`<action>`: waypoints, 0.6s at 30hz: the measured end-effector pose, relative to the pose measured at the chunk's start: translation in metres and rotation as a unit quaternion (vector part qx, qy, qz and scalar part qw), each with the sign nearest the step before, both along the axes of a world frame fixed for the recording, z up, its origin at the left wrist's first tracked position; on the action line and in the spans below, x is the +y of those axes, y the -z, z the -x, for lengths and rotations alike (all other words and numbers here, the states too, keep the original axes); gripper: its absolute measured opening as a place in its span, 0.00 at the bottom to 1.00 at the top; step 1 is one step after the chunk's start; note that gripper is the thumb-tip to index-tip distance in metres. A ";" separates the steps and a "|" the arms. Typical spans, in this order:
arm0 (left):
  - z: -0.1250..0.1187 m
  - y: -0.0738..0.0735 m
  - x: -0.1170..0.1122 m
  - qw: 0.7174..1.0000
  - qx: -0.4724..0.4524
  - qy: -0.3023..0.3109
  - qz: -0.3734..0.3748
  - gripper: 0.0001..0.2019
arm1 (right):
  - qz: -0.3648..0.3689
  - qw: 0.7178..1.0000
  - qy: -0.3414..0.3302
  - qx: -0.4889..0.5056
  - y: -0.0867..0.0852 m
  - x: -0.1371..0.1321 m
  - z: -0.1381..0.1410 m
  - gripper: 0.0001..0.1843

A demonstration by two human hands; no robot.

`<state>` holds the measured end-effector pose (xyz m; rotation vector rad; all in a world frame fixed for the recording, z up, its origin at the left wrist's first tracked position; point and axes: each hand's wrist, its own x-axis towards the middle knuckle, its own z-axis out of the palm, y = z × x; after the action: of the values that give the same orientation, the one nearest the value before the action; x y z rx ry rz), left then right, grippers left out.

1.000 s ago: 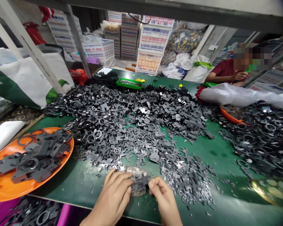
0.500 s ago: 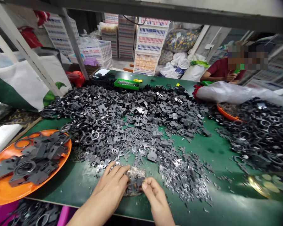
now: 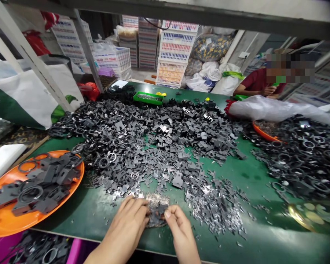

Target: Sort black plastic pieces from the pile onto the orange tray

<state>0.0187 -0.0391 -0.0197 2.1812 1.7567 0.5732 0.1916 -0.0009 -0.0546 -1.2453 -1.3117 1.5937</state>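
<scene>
My left hand (image 3: 129, 222) and my right hand (image 3: 178, 226) meet near the front edge of the green table (image 3: 244, 176). Both pinch a small black plastic part (image 3: 156, 215) between thumb and fingers, over a little heap of grey fragments (image 3: 159, 200). Just beyond them spreads a huge pile of black plastic parts (image 3: 159, 139), with flat plates and rings mixed together. A scatter of small grey offcuts (image 3: 217, 212) lies to the right of my right hand.
An orange tray (image 3: 5, 220) holding black plates and rings sits at the left front. A second heap of black ring parts (image 3: 302, 157) covers the right side. A green tray (image 3: 148, 97) stands at the back. Another person (image 3: 260, 85) sits at the far right.
Both hands stayed together on the small black part and shifted only slightly; the view tilted a little. The piles and trays are as before.
</scene>
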 end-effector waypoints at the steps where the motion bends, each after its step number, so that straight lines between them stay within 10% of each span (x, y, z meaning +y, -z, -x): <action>1: -0.002 0.000 -0.002 1.000 0.018 -0.001 -0.007 0.12 | -0.003 1.000 0.001 -0.003 0.000 0.000 0.000 0.21; 18: -0.024 0.019 -0.025 0.988 -0.117 -0.092 0.026 0.06 | -0.049 0.993 0.094 -0.053 0.007 -0.022 0.006 0.20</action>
<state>0.0422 -0.0642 -0.0392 1.8440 1.8313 0.7840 0.1860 -0.0229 -0.0615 -1.3648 -1.2796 1.3329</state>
